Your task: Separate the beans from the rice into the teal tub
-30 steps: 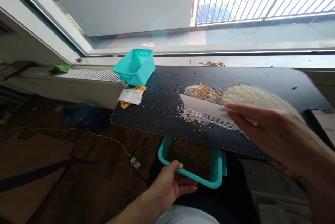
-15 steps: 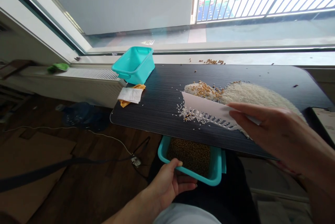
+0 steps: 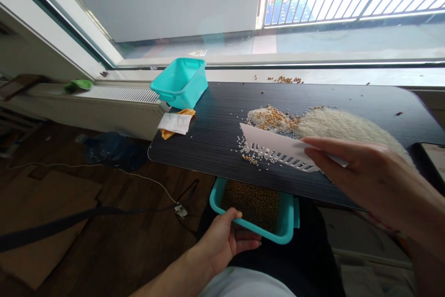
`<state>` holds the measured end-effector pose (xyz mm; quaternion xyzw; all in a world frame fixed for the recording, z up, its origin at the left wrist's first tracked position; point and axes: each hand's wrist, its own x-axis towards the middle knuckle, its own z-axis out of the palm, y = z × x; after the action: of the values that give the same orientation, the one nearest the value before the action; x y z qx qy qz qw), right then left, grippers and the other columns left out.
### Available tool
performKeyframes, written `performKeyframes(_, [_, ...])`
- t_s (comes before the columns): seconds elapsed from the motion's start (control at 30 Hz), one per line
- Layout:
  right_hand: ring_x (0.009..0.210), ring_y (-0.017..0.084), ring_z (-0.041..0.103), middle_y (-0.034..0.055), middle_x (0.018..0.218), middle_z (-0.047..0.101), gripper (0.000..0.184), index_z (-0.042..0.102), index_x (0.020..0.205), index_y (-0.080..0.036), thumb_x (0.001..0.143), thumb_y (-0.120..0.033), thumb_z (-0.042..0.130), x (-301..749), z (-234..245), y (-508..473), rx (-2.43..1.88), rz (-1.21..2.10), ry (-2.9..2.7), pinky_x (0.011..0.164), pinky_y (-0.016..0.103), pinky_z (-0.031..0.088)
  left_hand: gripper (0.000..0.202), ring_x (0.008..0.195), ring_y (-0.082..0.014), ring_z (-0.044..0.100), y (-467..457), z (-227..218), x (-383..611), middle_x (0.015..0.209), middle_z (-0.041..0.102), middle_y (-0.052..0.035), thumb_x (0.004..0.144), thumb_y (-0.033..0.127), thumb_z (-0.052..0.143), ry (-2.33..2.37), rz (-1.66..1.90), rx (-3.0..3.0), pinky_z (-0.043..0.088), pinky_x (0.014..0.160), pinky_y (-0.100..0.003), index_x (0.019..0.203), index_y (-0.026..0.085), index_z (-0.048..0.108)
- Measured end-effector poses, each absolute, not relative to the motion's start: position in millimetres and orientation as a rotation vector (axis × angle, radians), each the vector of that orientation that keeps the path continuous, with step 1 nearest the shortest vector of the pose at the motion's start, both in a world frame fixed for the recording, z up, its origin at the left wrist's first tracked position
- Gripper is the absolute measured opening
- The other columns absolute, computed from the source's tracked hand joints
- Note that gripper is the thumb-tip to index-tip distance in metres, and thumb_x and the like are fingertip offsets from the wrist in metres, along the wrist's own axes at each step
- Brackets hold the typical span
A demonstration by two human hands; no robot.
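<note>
My right hand (image 3: 361, 176) is closed on a white slotted scraper (image 3: 274, 146) that stands on edge on the black table (image 3: 215, 121). Behind the scraper lies a heap of white rice (image 3: 337, 125) with a patch of yellow beans (image 3: 273, 118) mixed in. A few grains and beans lie loose just in front of the scraper. My left hand (image 3: 222, 243) grips the near rim of a teal tub (image 3: 287, 227) held below the table's front edge. That tub is filled with brownish-yellow beans.
A second teal tub (image 3: 181, 81) stands at the table's far left corner, beside a white and orange packet (image 3: 175, 123). Stray beans (image 3: 285, 79) lie on the window sill. A radiator grille (image 3: 118, 95) runs to the left. Cables and cardboard lie on the wooden floor.
The scraper has edged slightly toward the table's front, leaving a few beans and grains ahead of it. My left hand still holds the tub under the edge.
</note>
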<state>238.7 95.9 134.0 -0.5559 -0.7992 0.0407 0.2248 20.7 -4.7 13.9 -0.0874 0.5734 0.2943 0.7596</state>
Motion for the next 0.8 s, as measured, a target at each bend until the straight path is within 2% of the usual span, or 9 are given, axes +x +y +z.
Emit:
performKeyframes(0.13, [0.065,0.02,0.073,0.003,0.077,0.078,0.031,0.078,0.104,-0.027,0.091,-0.035,0.05,234,128,100,-1.518,0.117,-2.286,0.046,0.026,0.046,0.013,0.058,-0.0198,0.07,-4,14,21,0.069,0.071,-0.0095,0.092,0.018,0.044,1.252,0.637,-0.192,0.056,0.057,-0.029,0.092,0.011,0.055])
performKeyframes(0.33, [0.076,0.021,0.075,0.0016,0.09,0.079,0.031,0.078,0.101,-0.028,0.092,-0.034,0.049,233,129,95,-1.445,0.246,-2.331,0.058,0.028,0.053,0.013,0.058,-0.0204,0.07,-6,13,20,0.069,0.071,-0.0103,0.092,0.019,0.044,1.253,0.659,-0.193,0.056,0.059,-0.031,0.09,0.011,0.055])
performKeyframes(0.5, [0.07,0.022,0.075,0.0019,0.086,0.079,0.034,0.077,0.104,-0.027,0.092,-0.039,0.048,239,129,92,-1.422,0.196,-2.277,0.053,0.029,0.054,0.013,0.059,-0.0206,0.071,-6,13,18,0.07,0.072,-0.0106,0.092,0.019,0.045,1.251,0.655,-0.189,0.056,0.06,-0.031,0.089,0.012,0.055])
performKeyframes(0.8, [0.071,0.019,0.075,-0.0006,0.091,0.079,0.029,0.077,0.102,-0.031,0.092,-0.038,0.052,244,128,76,-1.371,0.333,-2.298,0.06,0.026,0.058,0.016,0.062,-0.0202,0.072,-5,14,16,0.076,0.074,-0.0133,0.092,0.019,0.044,1.225,0.646,-0.176,0.057,0.061,-0.03,0.094,0.01,0.057])
